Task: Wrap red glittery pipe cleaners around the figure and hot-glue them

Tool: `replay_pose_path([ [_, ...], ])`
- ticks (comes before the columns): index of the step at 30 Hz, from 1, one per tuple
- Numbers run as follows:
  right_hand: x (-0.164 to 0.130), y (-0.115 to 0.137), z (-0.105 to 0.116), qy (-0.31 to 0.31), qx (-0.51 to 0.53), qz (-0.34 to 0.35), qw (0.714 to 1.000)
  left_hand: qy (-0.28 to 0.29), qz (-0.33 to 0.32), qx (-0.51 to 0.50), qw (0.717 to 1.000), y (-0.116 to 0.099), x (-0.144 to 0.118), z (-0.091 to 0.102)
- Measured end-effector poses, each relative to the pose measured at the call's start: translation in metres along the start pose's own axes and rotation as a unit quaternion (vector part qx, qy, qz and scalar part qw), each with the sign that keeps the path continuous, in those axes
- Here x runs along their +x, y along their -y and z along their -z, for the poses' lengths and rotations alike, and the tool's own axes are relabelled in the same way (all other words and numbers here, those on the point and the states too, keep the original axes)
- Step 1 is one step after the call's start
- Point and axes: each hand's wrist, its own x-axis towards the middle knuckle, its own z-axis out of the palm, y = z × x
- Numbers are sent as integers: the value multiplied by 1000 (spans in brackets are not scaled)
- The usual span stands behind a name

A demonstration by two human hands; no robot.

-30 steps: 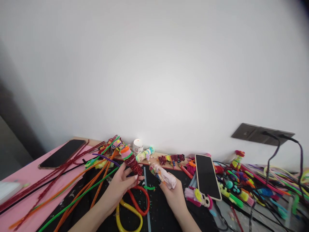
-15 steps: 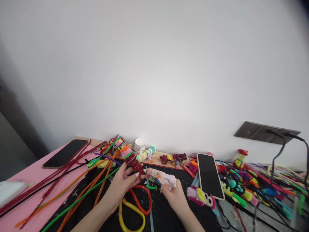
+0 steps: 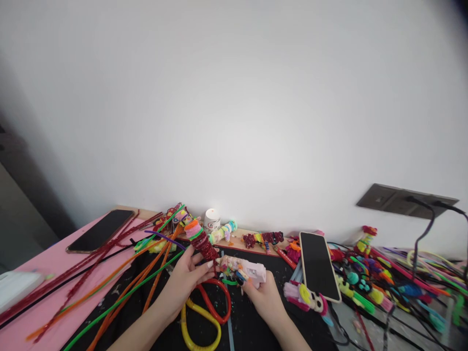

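Nearest to me, on the black mat (image 3: 252,326) of the desk (image 3: 40,273), lie a yellow loop (image 3: 199,324) and a red loop (image 3: 215,304) of thick pipe cleaner, just under my wrists. Above them my left hand (image 3: 186,282) pinches the lower end of a glittery dark-red pipe-cleaner coil (image 3: 203,243), fingers curled around it; the coil tilts up and away to the left, capped with pink, orange and green rings. My right hand (image 3: 265,297) is closed around a pale pink glue gun (image 3: 248,269), its decorated nozzle end pointing left and meeting the base of the coil by my left fingertips. Left of my hands, long orange, green and red pipe cleaners (image 3: 120,280) fan across the mat onto the pink sheet. Right of my hands a phone (image 3: 319,265) leans, screen dark, among a heap of colourful pieces. Farther back a second phone (image 3: 100,230) lies at the left, and a small white candle (image 3: 211,219) stands against the wall.
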Motion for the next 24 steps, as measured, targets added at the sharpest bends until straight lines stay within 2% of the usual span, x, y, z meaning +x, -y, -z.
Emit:
replay_pose_path([
  [15, 1, 1, 1, 1, -21, 18, 1000, 10, -30, 36, 999, 1, 2, 0],
  [24, 2, -1, -1, 7, -23, 18, 1000, -5, -69, 86, 994, 3, 4, 3],
])
